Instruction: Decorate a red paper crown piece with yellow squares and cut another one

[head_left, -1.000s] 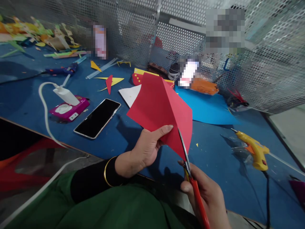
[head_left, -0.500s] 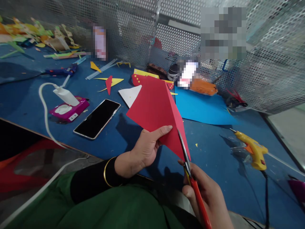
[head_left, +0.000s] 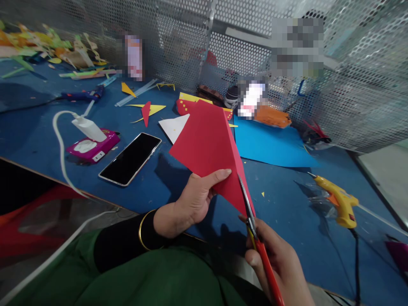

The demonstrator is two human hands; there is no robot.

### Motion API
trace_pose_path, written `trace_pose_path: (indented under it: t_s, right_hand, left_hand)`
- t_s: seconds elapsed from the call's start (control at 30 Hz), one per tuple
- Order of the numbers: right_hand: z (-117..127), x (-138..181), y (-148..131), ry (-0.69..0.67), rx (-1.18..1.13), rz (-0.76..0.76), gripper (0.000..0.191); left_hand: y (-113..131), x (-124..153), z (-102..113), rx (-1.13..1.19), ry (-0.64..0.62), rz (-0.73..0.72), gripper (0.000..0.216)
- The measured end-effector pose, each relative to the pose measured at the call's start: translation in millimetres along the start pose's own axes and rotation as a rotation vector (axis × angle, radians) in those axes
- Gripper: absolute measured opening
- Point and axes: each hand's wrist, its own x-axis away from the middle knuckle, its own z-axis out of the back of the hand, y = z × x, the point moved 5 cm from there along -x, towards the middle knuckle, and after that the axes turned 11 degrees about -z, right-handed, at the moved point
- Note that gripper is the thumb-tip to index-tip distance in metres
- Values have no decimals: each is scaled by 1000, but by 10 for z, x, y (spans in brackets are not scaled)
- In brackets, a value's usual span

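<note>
My left hand point(head_left: 196, 199) pinches the lower edge of a folded red paper sheet point(head_left: 208, 146) and holds it up above the blue table point(head_left: 165, 178). My right hand point(head_left: 280, 265) grips red-handled scissors point(head_left: 258, 244). Their metal blades point up and away from me and sit at the paper's lower right point, along its right edge. A gold bangle sits on my left wrist over a black sleeve.
A black phone point(head_left: 130, 158) lies left of the paper, beside a pink packet point(head_left: 92, 146) with a white charger on it. A yellow glue gun point(head_left: 339, 202) lies at the right, a blue sheet point(head_left: 270, 146) behind. Paper scraps litter the far left; perforated metal screens back the table.
The right flap of the red paper has folded in, so the sheet looks narrower. The scissors stay at its lower point; both hands have barely shifted.
</note>
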Motion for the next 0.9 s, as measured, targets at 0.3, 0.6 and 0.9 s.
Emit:
trace_pose_path:
  t_s: [0.3, 0.6, 0.9]
  right_hand:
    - [-7, -10, 7, 8, -54, -7, 61]
    - [-49, -67, 0, 34, -58, -20, 60]
    - [-48, -80, -24, 76, -32, 19, 54]
  left_hand:
    - [-34, 38, 0, -54, -42, 7, 52]
    - [-20, 43, -6, -84, -8, 44, 47]
    - [-8, 50, -26, -65, -14, 47, 44]
